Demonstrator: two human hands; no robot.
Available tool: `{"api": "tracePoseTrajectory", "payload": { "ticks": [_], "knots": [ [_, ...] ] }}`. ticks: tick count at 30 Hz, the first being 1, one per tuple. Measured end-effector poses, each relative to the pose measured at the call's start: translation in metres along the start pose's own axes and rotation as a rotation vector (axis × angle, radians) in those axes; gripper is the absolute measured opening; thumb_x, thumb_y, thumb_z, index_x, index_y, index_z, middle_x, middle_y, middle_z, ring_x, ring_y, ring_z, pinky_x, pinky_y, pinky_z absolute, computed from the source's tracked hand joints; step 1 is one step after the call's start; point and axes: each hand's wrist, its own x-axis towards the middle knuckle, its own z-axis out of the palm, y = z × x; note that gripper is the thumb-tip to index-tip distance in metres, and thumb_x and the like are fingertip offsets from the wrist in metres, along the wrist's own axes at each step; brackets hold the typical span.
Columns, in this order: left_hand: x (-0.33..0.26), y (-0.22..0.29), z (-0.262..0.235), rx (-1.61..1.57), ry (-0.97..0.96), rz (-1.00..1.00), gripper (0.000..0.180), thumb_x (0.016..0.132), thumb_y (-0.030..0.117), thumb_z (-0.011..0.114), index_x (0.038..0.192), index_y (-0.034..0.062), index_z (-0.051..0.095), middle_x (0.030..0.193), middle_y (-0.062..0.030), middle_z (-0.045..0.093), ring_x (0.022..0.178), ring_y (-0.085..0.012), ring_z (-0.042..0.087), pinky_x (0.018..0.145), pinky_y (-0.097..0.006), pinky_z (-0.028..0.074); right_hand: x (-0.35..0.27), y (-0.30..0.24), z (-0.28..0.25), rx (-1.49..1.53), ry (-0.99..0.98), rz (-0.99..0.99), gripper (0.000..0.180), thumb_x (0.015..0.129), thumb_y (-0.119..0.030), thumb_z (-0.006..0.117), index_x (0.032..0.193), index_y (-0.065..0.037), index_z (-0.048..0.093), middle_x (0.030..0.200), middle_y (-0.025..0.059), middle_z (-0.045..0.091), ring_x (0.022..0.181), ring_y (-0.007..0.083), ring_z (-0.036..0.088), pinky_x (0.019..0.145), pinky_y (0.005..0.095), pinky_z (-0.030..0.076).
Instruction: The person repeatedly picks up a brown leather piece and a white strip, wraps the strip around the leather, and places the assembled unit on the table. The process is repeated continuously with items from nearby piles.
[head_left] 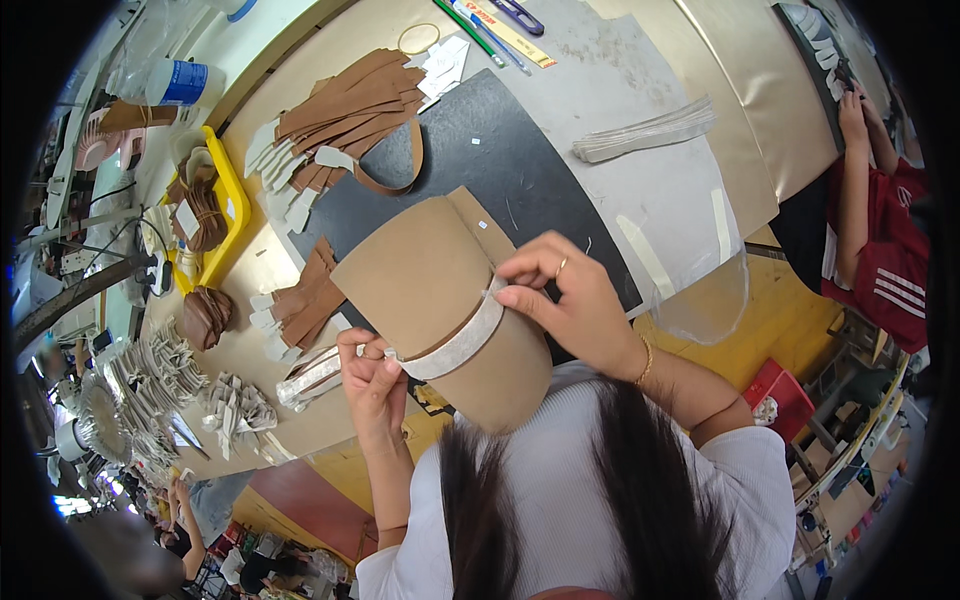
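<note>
A narrow whitish strip (455,347) curves across a tan leather-like panel (410,260), with a thin brown edge along its upper side. My left hand (375,390) pinches the strip's left end between thumb and fingers. At the other end, my right hand (575,295) grips the strip with thumb and forefinger, by the panel's right side. The panel bends down over the near table edge toward my lap. Beneath it lies a black mat (460,130). A brown strap (390,187) loops on the mat beyond the panel.
Brown strips (345,105) are fanned out at the far left, with a smaller stack (305,295) nearer. A yellow tray (235,200) holds bundled pieces. Grey strips (645,130) lie at right, near pencils (485,40) and a purple cutter (520,15). Another person (880,230) works at far right.
</note>
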Motion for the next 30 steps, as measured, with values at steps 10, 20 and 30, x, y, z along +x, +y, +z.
{"api": "tracePoseTrajectory", "payload": {
  "ticks": [10, 20, 30],
  "knots": [
    [0.001, 0.000, 0.000, -0.036, -0.016, -0.014, 0.041, 0.082, -0.004, 0.066, 0.114, 0.0075, 0.042, 0.099, -0.0110, 0.064, 0.095, -0.0178, 0.061, 0.086, -0.032, 0.048, -0.010, 0.001, -0.013, -0.118, -0.166, -0.036, 0.038, 0.097, -0.026, 0.048, 0.123, 0.000, 0.058, 0.124, 0.0179, 0.056, 0.115, 0.0282, 0.055, 0.099, 0.0357, 0.041],
    [-0.025, 0.020, 0.021, 0.020, 0.112, 0.224, 0.043, 0.081, -0.006, 0.064, 0.115, 0.0073, 0.040, 0.094, -0.0116, 0.061, 0.087, -0.0155, 0.060, 0.078, -0.026, 0.048, -0.007, -0.070, 0.039, -0.577, -0.484, -0.709, 0.080, 0.084, -0.057, 0.049, 0.139, -0.001, 0.038, 0.143, 0.0134, 0.042, 0.136, 0.0272, 0.034, 0.113, 0.0464, 0.020],
    [0.001, -0.006, -0.001, 0.050, 0.024, 0.039, 0.042, 0.082, -0.006, 0.066, 0.112, 0.0095, 0.040, 0.091, -0.0098, 0.063, 0.084, -0.0140, 0.060, 0.080, -0.026, 0.047, -0.008, 0.016, -0.002, -0.220, -0.553, -0.542, 0.087, 0.087, -0.061, 0.043, 0.149, -0.006, 0.015, 0.155, 0.0152, 0.017, 0.144, 0.0319, 0.012, 0.116, 0.0440, 0.011]
  ]
}}
